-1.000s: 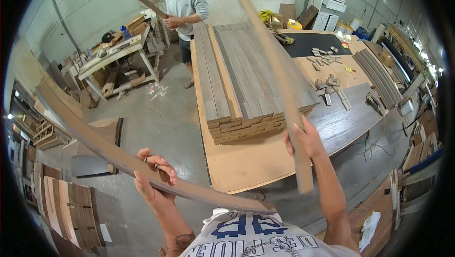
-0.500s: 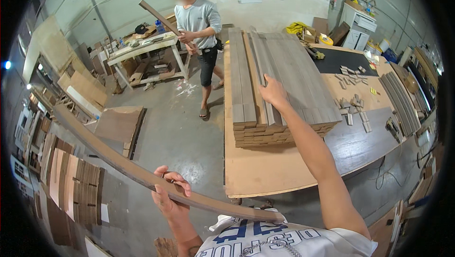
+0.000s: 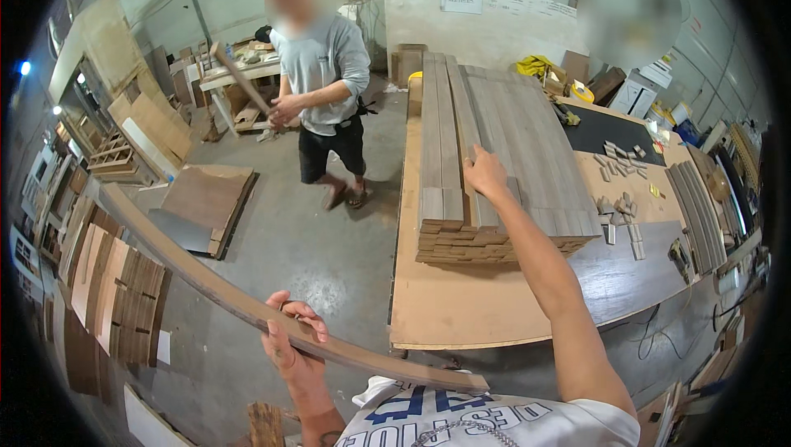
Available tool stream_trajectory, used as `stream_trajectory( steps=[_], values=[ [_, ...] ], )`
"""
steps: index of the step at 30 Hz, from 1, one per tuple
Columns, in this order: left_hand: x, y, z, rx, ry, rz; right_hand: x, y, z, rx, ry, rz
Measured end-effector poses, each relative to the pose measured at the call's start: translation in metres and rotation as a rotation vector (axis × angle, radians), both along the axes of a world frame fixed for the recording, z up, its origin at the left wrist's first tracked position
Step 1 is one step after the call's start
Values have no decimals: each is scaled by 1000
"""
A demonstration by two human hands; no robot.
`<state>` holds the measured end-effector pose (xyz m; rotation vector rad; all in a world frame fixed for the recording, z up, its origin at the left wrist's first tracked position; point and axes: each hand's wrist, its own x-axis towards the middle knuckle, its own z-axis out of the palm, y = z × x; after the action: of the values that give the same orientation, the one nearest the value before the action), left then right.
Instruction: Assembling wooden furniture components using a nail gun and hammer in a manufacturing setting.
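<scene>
My left hand [image 3: 295,340] is closed around a long, narrow wooden strip [image 3: 206,276]. The strip slants from the far left down to the front of my white shirt. My right arm reaches out over a big stack of grey-brown wooden planks [image 3: 535,150] on the table. On top of that stack, toward its left side, my right hand [image 3: 486,175] grips a wooden plank [image 3: 479,210] with thumb and index finger showing. Its other fingers are mostly hidden.
Across the floor a person [image 3: 321,68] carries another wooden strip [image 3: 239,78]. Small wood blocks [image 3: 618,163] and a power tool [image 3: 679,259] lie on the table [image 3: 461,307]. Boards are stacked on the floor at left [image 3: 124,299]; a flat panel [image 3: 202,200] lies beyond.
The person in grey has stepped closer, with their strip lowered. Under my right hand the plank, tilted before, now lies flatter. My left hand keeps its hold on the strip. My view has shifted slightly.
</scene>
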<state>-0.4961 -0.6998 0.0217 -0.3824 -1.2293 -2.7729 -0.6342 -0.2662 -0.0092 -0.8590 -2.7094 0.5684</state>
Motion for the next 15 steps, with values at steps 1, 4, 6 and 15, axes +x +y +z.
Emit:
stream_trajectory(
  steps=[1, 4, 6, 15],
  values=[
    [1, -1, 0, 5, 4, 4, -4, -2, 0, 26, -15, -26],
    [4, -2, 2, 6, -7, 21, -16, 6, -11, 11, 5, 15],
    [4, 2, 1, 9, -27, 51, -12, 28, -20, -7, -12, 96],
    [26, 3, 1, 115, -42, -136, 12, 12, -38, -209, 82, 212]
  ],
)
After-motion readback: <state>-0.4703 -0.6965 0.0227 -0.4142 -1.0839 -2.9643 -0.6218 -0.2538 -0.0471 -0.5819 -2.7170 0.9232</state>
